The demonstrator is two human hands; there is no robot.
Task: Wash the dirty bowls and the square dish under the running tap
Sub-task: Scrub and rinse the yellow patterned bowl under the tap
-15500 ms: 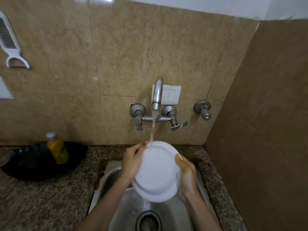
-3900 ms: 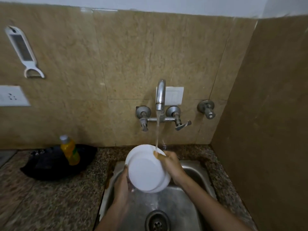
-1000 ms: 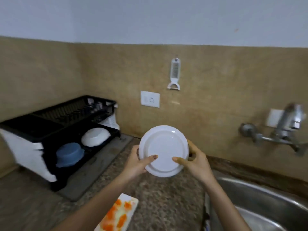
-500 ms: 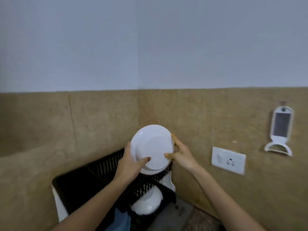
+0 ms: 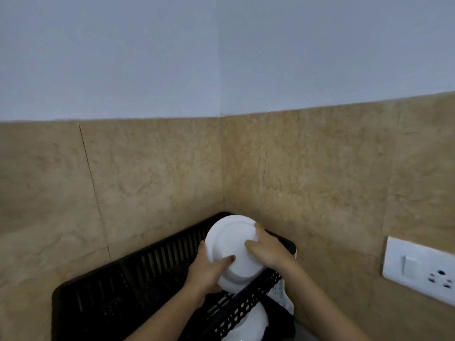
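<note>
A round white bowl (image 5: 230,244) is held upside down, base toward me, over the top tier of a black dish rack (image 5: 138,274). My left hand (image 5: 209,271) grips its lower left rim. My right hand (image 5: 268,249) holds its right side, fingers spread over the base. Another white bowl (image 5: 248,324) rests on the rack's lower tier, partly hidden by the top tier. The tap, sink and square dish are out of view.
The rack stands in a corner of tan tiled walls (image 5: 152,183). A white wall socket with a switch (image 5: 422,268) is on the right wall. A white cloth or rack panel (image 5: 282,295) shows at the rack's right end.
Both hands have carried the white bowl down onto the rack's top tier, and the view has turned further left toward the corner.
</note>
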